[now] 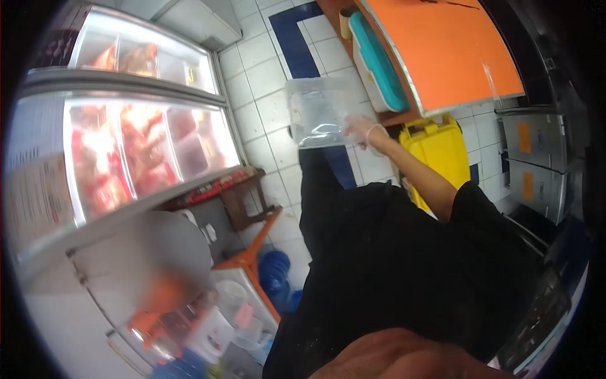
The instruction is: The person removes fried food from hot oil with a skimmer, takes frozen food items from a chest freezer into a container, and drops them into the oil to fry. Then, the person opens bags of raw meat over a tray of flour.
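My right hand (368, 132), in a thin see-through glove, grips the right side of a clear plastic container (320, 112). The container is held out above the tiled floor, in front of my dark-clothed leg. Its walls are translucent, and I cannot make out anything inside it. Close to my right forearm stands a yellow bin (440, 151). My left hand is out of view.
On the left stands a lit display fridge (218, 126) holding red packages. An orange-topped counter (448, 54) with a turquoise-lidded tub (380, 63) is at upper right. Grey metal units (536, 142) stand at right. A blue jug (274, 271) and a cluttered table (265, 297) are below.
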{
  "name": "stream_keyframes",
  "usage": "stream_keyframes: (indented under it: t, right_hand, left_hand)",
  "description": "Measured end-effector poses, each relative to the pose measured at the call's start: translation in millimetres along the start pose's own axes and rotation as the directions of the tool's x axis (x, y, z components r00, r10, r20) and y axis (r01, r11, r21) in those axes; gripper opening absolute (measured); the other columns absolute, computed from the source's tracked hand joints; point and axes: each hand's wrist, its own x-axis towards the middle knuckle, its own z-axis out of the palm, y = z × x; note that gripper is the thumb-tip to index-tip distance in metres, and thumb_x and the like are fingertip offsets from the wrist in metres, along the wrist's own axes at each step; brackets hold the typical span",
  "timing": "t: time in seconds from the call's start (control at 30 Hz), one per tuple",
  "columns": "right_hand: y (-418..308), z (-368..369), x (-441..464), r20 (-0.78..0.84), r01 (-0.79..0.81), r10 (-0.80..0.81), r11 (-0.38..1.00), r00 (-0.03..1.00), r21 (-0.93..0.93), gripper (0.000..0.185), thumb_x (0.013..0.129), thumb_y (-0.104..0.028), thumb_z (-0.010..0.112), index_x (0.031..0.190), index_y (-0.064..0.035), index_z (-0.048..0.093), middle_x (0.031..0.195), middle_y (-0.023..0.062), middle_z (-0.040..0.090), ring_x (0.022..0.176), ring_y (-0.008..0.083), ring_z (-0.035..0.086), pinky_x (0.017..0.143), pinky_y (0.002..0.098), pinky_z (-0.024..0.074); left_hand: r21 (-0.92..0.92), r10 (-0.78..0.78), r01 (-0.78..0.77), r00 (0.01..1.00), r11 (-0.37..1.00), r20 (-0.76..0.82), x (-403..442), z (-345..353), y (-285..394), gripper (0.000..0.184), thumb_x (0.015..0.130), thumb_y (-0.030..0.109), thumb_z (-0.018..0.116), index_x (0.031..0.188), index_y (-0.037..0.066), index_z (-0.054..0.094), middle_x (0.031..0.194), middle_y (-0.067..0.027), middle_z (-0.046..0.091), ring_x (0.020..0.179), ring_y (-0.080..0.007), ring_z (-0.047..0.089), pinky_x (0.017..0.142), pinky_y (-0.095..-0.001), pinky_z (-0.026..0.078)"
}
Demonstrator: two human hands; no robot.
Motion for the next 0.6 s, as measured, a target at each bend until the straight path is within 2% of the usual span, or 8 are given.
stream_keyframes:
  t: [0.1,0.2,0.3,0.33,0.37,0.43,0.5,0.6]
  right_hand:
    - [-62,-10,71,-0.130,0.018,-0.007,0.996,0.992,0.082,0.035,0.097,-0.041,0.058,0.114,-0.0108,0.060,0.091,0.0051,0.061,0.059,0.0150,0.049,0.045,0.0307,0.0382]
    - [-117,-15,127,-0.218,-0.058,0.083,0.991,0.972,0.117,0.038,0.096,-0.048,0.059,0.111,-0.0138,0.061,0.086,0.0016,0.057,0.059,0.0138,0.042,0.050,0.0295,0.0329]
    - [-197,-7,156,-0.396,-0.010,0.096,0.977,0.913,0.214,0.037,0.094,-0.048,0.063,0.115,-0.0173,0.062,0.086,0.0007,0.059,0.061,0.0130,0.042,0.051,0.0284,0.0314]
    - [-230,-5,160,-0.394,-0.028,0.143,0.958,0.908,0.284,0.037,0.094,-0.048,0.065,0.116,-0.0180,0.062,0.087,0.0010,0.060,0.062,0.0129,0.043,0.051,0.0280,0.0319]
    - [-235,-9,185,-0.418,-0.019,0.168,0.942,0.893,0.336,0.039,0.093,-0.049,0.065,0.118,-0.0183,0.062,0.088,0.0012,0.061,0.063,0.0128,0.045,0.050,0.0278,0.0336]
    - [-265,-22,237,-0.445,-0.034,0.215,0.924,0.870,0.381,0.042,0.094,-0.050,0.065,0.120,-0.0180,0.062,0.090,0.0018,0.062,0.065,0.0126,0.049,0.050,0.0279,0.0380]
    - [-311,-28,278,-0.449,-0.029,0.214,0.923,0.867,0.383,0.044,0.095,-0.050,0.065,0.122,-0.0160,0.061,0.091,0.0030,0.064,0.066,0.0130,0.052,0.049,0.0288,0.0417]
    - [-372,-49,357,-0.409,0.021,0.142,0.929,0.901,0.369,0.048,0.095,-0.049,0.064,0.126,-0.0119,0.060,0.095,0.0051,0.065,0.066,0.0147,0.053,0.047,0.0304,0.0443]
  left_hand:
    - [0.227,0.114,-0.121,0.993,0.966,0.042,71,-81,142,0.026,0.101,0.026,0.048,0.108,0.007,0.065,0.108,-0.0148,0.067,0.100,-0.0345,0.063,0.085,-0.0444,0.051]
    - [0.450,0.297,-0.307,0.950,0.839,0.094,159,-159,317,0.028,0.101,0.024,0.046,0.110,0.007,0.066,0.112,-0.0165,0.068,0.105,-0.0374,0.063,0.089,-0.0463,0.051]
    - [0.692,0.637,-0.579,0.739,0.432,0.220,273,-222,544,0.030,0.100,0.023,0.045,0.111,0.007,0.068,0.116,-0.0181,0.068,0.110,-0.0404,0.063,0.094,-0.0482,0.051]
    - [0.739,0.705,-0.595,0.669,0.317,0.236,293,-238,632,0.031,0.100,0.022,0.044,0.111,0.007,0.068,0.118,-0.0186,0.069,0.112,-0.0414,0.063,0.095,-0.0488,0.050]
    - [0.845,0.702,-0.512,0.659,0.157,0.269,285,-240,733,0.034,0.100,0.022,0.044,0.123,0.011,0.067,0.123,-0.0176,0.068,0.115,-0.0391,0.063,0.099,-0.0446,0.050]
    - [0.502,0.690,-0.591,0.724,0.632,-0.016,203,-218,908,0.036,0.101,0.030,0.046,0.126,0.015,0.067,0.127,-0.0187,0.068,0.117,-0.0371,0.063,0.101,-0.0444,0.049]
    - [0.332,0.889,-0.869,0.433,0.368,0.149,243,-208,1029,0.044,0.100,0.042,0.051,0.126,0.011,0.067,0.123,-0.0220,0.069,0.115,-0.0374,0.065,0.101,-0.0444,0.048]
    - [0.323,0.809,-0.817,0.553,0.478,0.200,229,-183,1179,0.049,0.100,0.047,0.051,0.125,0.007,0.067,0.122,-0.0229,0.069,0.114,-0.0372,0.065,0.102,-0.0424,0.049]
